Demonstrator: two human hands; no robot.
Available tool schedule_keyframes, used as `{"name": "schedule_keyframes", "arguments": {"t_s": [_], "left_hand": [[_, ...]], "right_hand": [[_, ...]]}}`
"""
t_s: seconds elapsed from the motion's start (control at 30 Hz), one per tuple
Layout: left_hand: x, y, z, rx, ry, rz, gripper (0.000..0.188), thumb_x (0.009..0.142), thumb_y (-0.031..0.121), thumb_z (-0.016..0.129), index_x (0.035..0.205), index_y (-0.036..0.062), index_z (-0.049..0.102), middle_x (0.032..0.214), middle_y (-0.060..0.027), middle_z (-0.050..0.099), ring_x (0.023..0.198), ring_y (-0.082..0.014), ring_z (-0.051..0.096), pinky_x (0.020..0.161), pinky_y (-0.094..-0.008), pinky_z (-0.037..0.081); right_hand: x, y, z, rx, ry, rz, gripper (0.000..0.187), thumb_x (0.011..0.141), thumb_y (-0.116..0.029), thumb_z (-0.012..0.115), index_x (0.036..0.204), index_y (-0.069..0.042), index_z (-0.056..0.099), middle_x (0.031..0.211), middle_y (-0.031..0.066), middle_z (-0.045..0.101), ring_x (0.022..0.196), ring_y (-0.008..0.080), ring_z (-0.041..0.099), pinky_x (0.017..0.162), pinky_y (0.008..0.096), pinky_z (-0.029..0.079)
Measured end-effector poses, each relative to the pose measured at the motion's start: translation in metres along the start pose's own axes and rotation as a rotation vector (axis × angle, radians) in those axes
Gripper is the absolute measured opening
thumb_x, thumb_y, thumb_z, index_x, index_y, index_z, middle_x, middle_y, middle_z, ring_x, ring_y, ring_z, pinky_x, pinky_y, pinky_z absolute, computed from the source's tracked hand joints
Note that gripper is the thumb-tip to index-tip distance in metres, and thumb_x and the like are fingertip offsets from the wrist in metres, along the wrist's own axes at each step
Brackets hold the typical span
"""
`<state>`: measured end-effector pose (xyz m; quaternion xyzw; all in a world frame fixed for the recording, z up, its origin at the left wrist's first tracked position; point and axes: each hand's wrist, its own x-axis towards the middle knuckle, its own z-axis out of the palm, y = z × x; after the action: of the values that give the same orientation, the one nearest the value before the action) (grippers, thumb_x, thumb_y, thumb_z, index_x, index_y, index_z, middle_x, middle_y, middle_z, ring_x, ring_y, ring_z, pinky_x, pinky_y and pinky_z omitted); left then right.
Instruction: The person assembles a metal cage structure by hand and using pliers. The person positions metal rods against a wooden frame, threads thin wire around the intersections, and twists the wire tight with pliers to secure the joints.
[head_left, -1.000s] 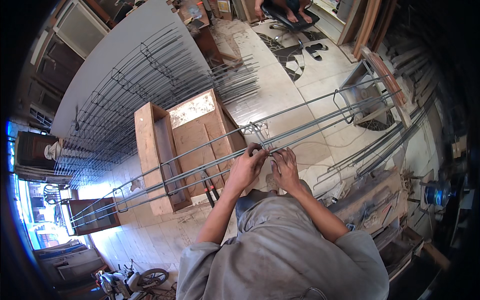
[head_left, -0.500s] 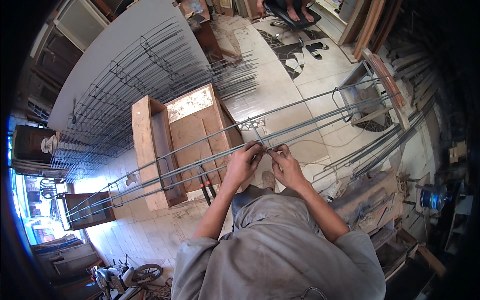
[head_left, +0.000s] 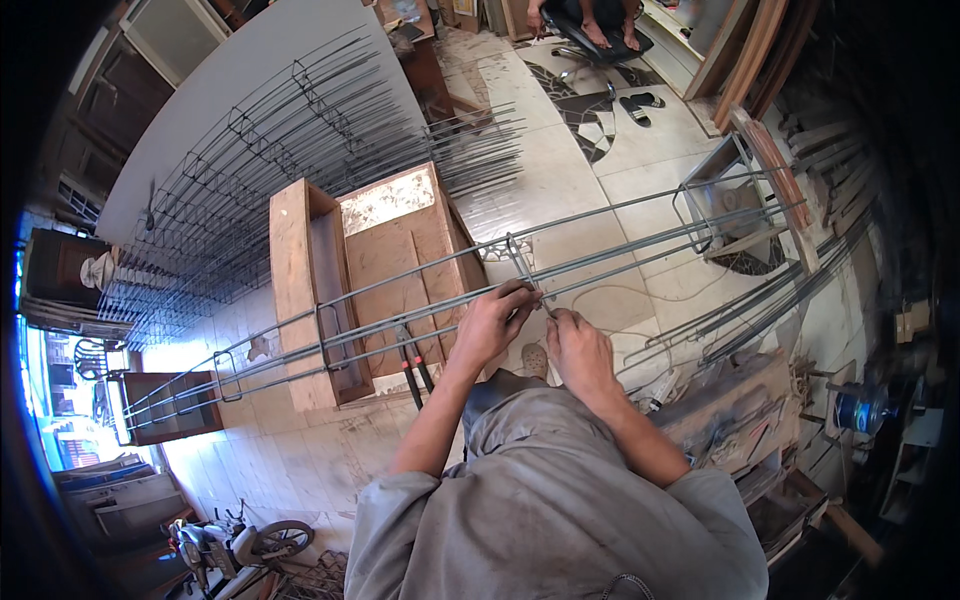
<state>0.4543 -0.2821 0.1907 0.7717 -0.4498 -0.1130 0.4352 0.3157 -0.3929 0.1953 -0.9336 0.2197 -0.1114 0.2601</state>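
Note:
A long frame of thin steel rods [head_left: 600, 256] with bent-wire stirrups runs across in front of me. My left hand [head_left: 490, 322] is closed, its fingertips pinched round the lower rod where a stirrup [head_left: 516, 254] meets it. Just right of it, my right hand [head_left: 582, 350] is closed in a pinch below the rods. A small thin piece seems to stick out of its fingertips, too small to name. Left of my left arm, pincers [head_left: 411, 362] with red and black handles rest by the wooden box [head_left: 385, 260] under the frame.
A wooden support [head_left: 775, 185] carries the frame's right end; a low cabinet [head_left: 180, 405] stands under its left end. More rods [head_left: 750, 300] lie at right. Finished cages [head_left: 230, 190] are stacked at far left. A person sits on a chair [head_left: 595, 45]; a motorbike [head_left: 235, 550] stands lower left.
My right hand has drawn slightly away from the left, down and to the right, so a gap shows between their fingertips. My left hand stays at the same joint.

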Motion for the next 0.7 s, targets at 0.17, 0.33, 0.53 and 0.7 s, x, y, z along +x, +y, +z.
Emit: {"name": "schedule_keyframes", "arguments": {"t_s": [0.17,0.33,0.53,0.7], "left_hand": [[-0.001,0.0,0.0,0.014,-0.014,-0.037,0.014,0.089,0.011,0.07,0.102,0.0077,0.074,0.101,-0.0095,0.07,0.087,-0.0325,0.069,0.072,-0.0399,0.054],[-0.004,0.007,-0.004,-0.028,-0.002,-0.032,0.017,0.087,0.01,0.071,0.103,0.0066,0.073,0.103,-0.0112,0.07,0.087,-0.0346,0.068,0.072,-0.0415,0.054],[0.005,-0.001,-0.017,-0.138,-0.057,-0.08,0.019,0.084,0.006,0.069,0.101,-0.0003,0.072,0.1,-0.0176,0.071,0.085,-0.0362,0.068,0.074,-0.0383,0.054],[0.012,-0.012,-0.01,-0.26,-0.038,-0.217,0.029,0.076,0.005,0.07,0.104,-0.0008,0.072,0.098,-0.0193,0.072,0.085,-0.0365,0.069,0.078,-0.0377,0.054]], "right_hand": [[0.023,0.009,-0.031,-0.191,0.013,-0.182,0.017,0.092,-0.019,0.06,0.088,-0.003,0.06,0.072,0.0145,0.067,0.063,0.033,0.068,0.056,0.0457,0.054],[0.062,0.018,-0.053,-0.41,-0.012,-0.551,0.023,0.085,-0.018,0.063,0.104,-0.006,0.057,0.063,0.0055,0.065,0.058,0.0226,0.068,0.05,0.0367,0.053],[0.086,0.005,-0.06,-0.512,-0.056,-1.036,0.024,0.084,-0.016,0.06,0.106,-0.006,0.057,0.06,0.0044,0.062,0.057,0.0219,0.067,0.049,0.0361,0.052],[0.094,-0.007,-0.061,-0.44,-0.095,-1.117,0.021,0.082,-0.018,0.064,0.1,-0.008,0.06,0.056,0.0028,0.059,0.054,0.0214,0.063,0.05,0.0352,0.049]]}}
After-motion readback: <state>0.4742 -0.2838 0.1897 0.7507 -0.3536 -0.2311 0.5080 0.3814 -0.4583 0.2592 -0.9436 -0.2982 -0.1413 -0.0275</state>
